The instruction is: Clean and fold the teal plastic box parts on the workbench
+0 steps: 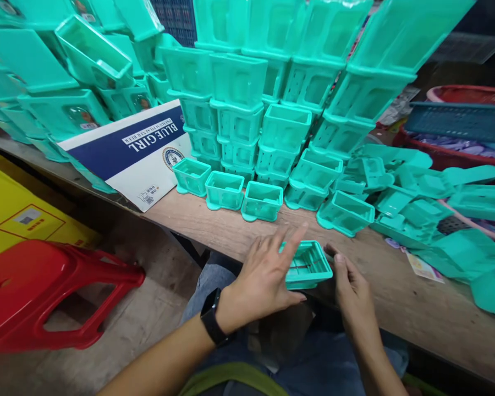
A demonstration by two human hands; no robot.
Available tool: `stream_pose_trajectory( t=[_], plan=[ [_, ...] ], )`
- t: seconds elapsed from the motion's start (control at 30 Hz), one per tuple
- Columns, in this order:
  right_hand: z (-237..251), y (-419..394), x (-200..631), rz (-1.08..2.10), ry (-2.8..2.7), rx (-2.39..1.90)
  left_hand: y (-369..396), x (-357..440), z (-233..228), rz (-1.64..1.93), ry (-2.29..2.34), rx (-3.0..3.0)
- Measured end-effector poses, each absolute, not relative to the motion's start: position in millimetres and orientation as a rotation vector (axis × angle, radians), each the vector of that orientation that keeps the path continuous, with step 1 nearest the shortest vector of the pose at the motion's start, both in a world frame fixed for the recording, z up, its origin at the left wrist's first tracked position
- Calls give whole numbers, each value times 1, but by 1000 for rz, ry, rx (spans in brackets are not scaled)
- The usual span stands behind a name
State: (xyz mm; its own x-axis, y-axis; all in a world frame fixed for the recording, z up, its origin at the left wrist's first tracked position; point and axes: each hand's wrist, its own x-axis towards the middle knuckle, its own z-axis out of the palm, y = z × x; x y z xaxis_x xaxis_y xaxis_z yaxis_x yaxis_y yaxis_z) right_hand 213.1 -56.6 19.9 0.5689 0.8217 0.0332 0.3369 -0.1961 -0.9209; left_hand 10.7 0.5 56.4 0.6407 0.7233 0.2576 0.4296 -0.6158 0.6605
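A small green plastic box, open at the top, is at the table's near edge in front of me, with thin dark lines inside it. My left hand, a black watch on its wrist, wraps the box's left end. Its thumb is low at the near side and its fingers reach over the far side. At the box's right end is my right hand, fingers curled and thumb bent in; whatever it may pinch is hidden. Just beyond stand similar single boxes, one at centre and another to the right.
Tall stacks of green boxes line the back of the wooden table. A Blue Girl carton panel leans at the left. Loose green parts pile up at the right, near a red basket. A red stool stands lower left.
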Motion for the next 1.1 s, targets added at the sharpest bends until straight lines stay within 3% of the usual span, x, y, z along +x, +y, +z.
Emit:
stream_pose_trajectory(
  t=[0.37,0.67,0.9,1.1],
  plan=[
    [21,-56,211,918,-922,-1612,-12,4,15,1017,770,1959],
    [79,-70,217,608,-1098,-2066,-21,5,16,937,861,2088],
    [106,-39,242,1158,-1444,-2014,-34,18,22,986,899,2255],
    [99,-16,265,1168,-1901,-2035,-36,24,29,976,896,2308]
  ],
)
